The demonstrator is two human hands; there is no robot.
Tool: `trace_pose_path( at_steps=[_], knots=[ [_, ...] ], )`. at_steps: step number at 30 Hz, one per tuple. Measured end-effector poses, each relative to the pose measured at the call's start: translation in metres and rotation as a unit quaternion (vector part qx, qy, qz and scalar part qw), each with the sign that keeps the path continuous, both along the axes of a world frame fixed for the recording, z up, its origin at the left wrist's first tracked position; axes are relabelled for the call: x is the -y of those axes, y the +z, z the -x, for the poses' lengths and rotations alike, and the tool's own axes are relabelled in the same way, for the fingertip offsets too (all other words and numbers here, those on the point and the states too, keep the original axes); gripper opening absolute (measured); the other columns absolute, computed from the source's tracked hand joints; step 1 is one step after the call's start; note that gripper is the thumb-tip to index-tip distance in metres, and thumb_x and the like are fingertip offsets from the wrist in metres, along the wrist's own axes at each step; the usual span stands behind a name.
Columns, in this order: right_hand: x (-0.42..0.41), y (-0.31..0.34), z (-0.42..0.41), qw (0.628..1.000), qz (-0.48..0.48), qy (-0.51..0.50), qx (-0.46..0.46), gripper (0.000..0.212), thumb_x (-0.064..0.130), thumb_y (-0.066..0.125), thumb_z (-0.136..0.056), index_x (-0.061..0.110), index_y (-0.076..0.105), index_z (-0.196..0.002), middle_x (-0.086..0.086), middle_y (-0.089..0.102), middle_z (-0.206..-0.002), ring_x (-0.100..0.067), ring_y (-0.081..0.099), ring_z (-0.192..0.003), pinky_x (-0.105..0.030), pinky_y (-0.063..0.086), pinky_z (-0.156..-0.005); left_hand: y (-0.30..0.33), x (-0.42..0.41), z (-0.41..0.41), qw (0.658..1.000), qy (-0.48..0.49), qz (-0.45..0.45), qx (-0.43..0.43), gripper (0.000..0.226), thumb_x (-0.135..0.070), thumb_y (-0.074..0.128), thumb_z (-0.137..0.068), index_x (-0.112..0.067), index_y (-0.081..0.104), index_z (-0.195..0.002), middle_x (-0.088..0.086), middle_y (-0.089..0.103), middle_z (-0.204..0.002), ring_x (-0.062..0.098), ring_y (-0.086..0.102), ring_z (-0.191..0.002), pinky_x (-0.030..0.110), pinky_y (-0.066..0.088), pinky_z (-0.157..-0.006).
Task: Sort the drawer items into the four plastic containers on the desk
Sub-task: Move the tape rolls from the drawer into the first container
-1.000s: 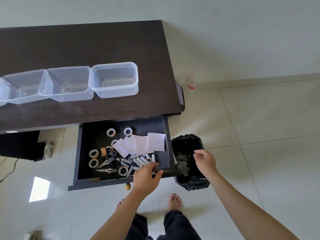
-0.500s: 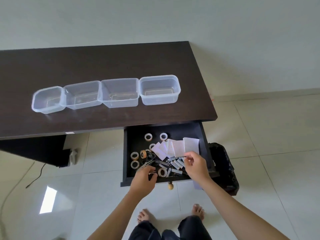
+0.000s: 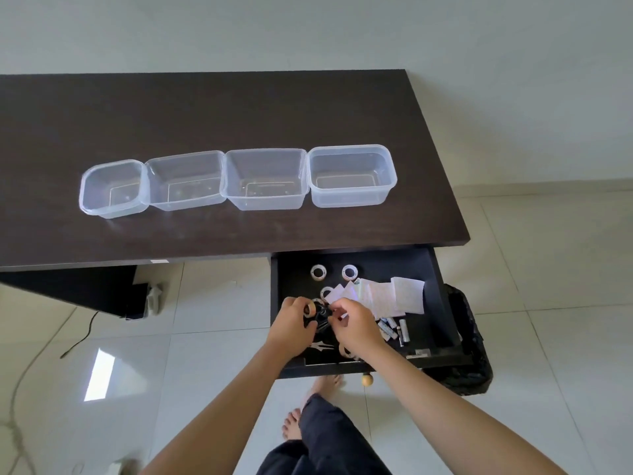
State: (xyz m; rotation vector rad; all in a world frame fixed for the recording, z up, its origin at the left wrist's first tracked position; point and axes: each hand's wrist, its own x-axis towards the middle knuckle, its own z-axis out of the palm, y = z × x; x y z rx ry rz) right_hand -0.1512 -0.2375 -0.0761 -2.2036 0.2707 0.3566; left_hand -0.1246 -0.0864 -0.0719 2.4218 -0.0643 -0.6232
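Note:
Four clear plastic containers stand in a row on the dark desk [image 3: 205, 108]: the leftmost [image 3: 89, 197], the second [image 3: 161, 197], the third [image 3: 236, 197] and the rightmost [image 3: 352, 199]; all look empty. Below the desk's right end the drawer [image 3: 435, 269] is pulled out. It holds white tape rolls [image 3: 318, 271], patterned paper squares [image 3: 400, 294], batteries [image 3: 394, 329] and scissors [image 3: 320, 345]. My left hand [image 3: 291, 325] grips a tan tape roll [image 3: 311, 308] at the drawer's left side. My right hand [image 3: 358, 325] is beside it, its fingers curled and pinching a small white item [image 3: 342, 316].
A black bin bag [image 3: 472, 354] sits on the floor right of the drawer. The drawer's round wooden knob [image 3: 367, 379] sticks out toward me. My bare feet [image 3: 294, 423] stand on the white tiles below. A cable [image 3: 78, 337] lies on the floor at left.
The view has shifted so all four containers show. Both hands moved deeper into the drawer and came together over the tape rolls; the left hand took hold of a tan roll.

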Motion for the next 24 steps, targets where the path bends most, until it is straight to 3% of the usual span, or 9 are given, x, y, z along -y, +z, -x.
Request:
trace_pose_path(
  at_steps=[3,6,10,13,16,19,24],
  knots=[
    [0.000,-0.011,-0.023,0.999,0.014,0.026,-0.017,0.025,0.015,0.063,-0.086,0.015,0.062,-0.111,-0.002,0.063,-0.106,-0.016,0.061,-0.087,-0.029,0.052,-0.077,-0.010,0.006,-0.018,0.997,-0.045,-0.045,-0.036,0.063,-0.016,0.066,-0.084,-0.014,0.036,-0.139,0.006,0.036,-0.140,0.024,0.052,-0.118,0.030,0.046,-0.099],
    [-0.002,-0.024,-0.042,0.998,0.016,0.045,-0.029,0.030,0.016,0.067,-0.084,0.016,0.061,-0.114,-0.001,0.060,-0.110,-0.015,0.059,-0.097,-0.031,0.052,-0.084,-0.021,0.007,-0.038,0.989,-0.089,-0.094,-0.065,0.071,-0.013,0.070,-0.078,-0.014,0.034,-0.139,0.007,0.035,-0.140,0.025,0.051,-0.118,0.033,0.049,-0.098],
    [-0.002,-0.039,-0.066,0.998,0.054,0.034,-0.025,0.030,0.017,0.065,-0.084,0.017,0.061,-0.113,-0.002,0.058,-0.114,-0.021,0.052,-0.109,-0.033,0.048,-0.086,-0.033,0.005,-0.056,0.982,-0.106,-0.124,-0.091,0.063,-0.014,0.068,-0.077,-0.013,0.041,-0.134,0.009,0.041,-0.133,0.028,0.054,-0.112,0.037,0.052,-0.092],
    [0.003,-0.043,-0.087,0.987,0.159,0.024,-0.007,0.034,0.021,0.063,-0.084,0.019,0.060,-0.118,-0.004,0.056,-0.122,-0.028,0.045,-0.116,-0.038,0.041,-0.093,-0.039,0.006,-0.068,0.987,-0.094,-0.102,-0.083,0.058,-0.021,0.064,-0.082,-0.014,0.040,-0.135,0.008,0.043,-0.131,0.027,0.053,-0.113,0.038,0.051,-0.095],
    [0.013,-0.046,-0.102,0.971,0.233,0.030,-0.053,0.041,0.025,0.063,-0.083,0.026,0.055,-0.124,-0.004,0.047,-0.131,-0.033,0.041,-0.118,-0.044,0.036,-0.097,-0.042,0.012,-0.080,0.990,-0.091,-0.085,-0.065,0.065,-0.020,0.061,-0.082,-0.018,0.034,-0.141,0.006,0.039,-0.137,0.029,0.043,-0.124,0.039,0.047,-0.099],
    [0.022,-0.052,-0.107,0.972,0.208,0.042,-0.099,0.041,0.030,0.064,-0.084,0.028,0.054,-0.123,-0.002,0.043,-0.131,-0.032,0.040,-0.118,-0.044,0.038,-0.097,-0.046,0.018,-0.092,0.985,-0.123,-0.107,-0.050,0.068,-0.025,0.062,-0.084,-0.026,0.029,-0.144,0.005,0.032,-0.143,0.030,0.037,-0.127,0.042,0.050,-0.093],
    [0.025,-0.058,-0.101,0.972,0.209,0.075,-0.075,0.040,0.044,0.066,-0.079,0.021,0.059,-0.110,-0.003,0.057,-0.117,-0.034,0.047,-0.111,-0.040,0.040,-0.089,-0.054,0.029,-0.110,0.974,-0.156,-0.157,-0.044,0.065,-0.029,0.059,-0.086,-0.031,0.029,-0.144,0.010,0.027,-0.144,0.033,0.038,-0.126,0.042,0.053,-0.086]
  ],
)
